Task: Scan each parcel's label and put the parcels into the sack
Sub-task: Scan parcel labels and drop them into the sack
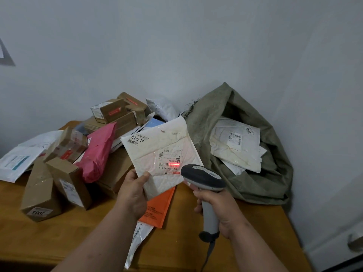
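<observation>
Left of the white padded parcel lie brown boxes and a pink mailer, heaped on the wooden desk. The left hand holds the parcel up by its lower corner — fingers behind, thumb in front. A red scan line crosses its label. Just right of the parcel, the right hand grips the scanner. Further right, the green sack lies open — white parcels inside.

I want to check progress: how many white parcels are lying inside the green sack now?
2 can be told apart, both in the open mouth of the green sack: a labelled white parcel on top, and another white parcel sticking out beneath it. More may be hidden below.
</observation>
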